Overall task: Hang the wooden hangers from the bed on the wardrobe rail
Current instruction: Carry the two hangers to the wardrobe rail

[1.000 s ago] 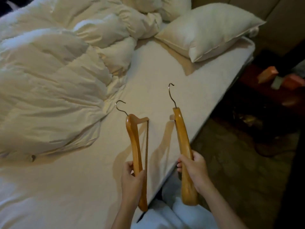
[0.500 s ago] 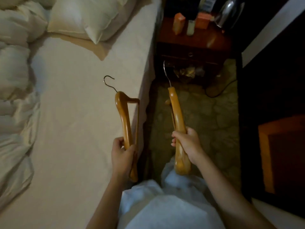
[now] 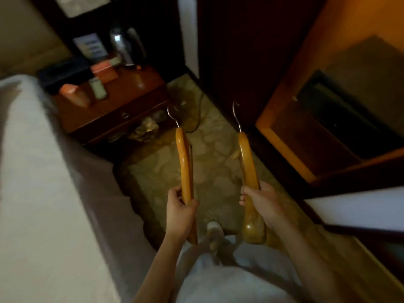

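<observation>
The left hand (image 3: 180,212) clasps one honey-coloured curved wooden hanger (image 3: 184,158) low on its arm, and the right hand (image 3: 260,201) a second such hanger (image 3: 246,158), each steel hook (image 3: 172,115) standing beyond its fist, over the floor (image 3: 216,171) and clear of the white bed (image 3: 32,193). No rail shows; I judge the hooks should be held apart, facing one way, ready to lift over it.

Left hand (image 3: 180,212) grips left hanger (image 3: 184,162), right hand (image 3: 261,202) right hanger (image 3: 247,160), apparently above carpet (image 3: 215,171).
</observation>
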